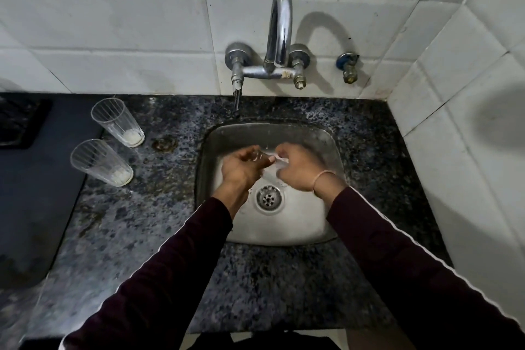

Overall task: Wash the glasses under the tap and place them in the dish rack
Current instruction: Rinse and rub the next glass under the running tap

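Far left: dark tray-like thing [20,122] at the frame edge, cropped, could be the dish rack, can't confirm. Next, two ribbed clear glasses with milky residue in the bottom, far glass [118,122] and near glass [101,162], upright on the speckled dark granite counter [159,221], just left of the steel sink [284,224], not yet washed.

Over the basin: left hand [244,169], fingers partly curled, right hand [299,169] curled tighter; both meet on a clear glass [270,159] under the chrome tap [279,31].

Risks: wet glass slipping onto steel and chipping; an elbow clipping the counter glasses.

Hard to read: motion blur and transparency hide the held glass's outline and exact grip. Water stream barely visible.
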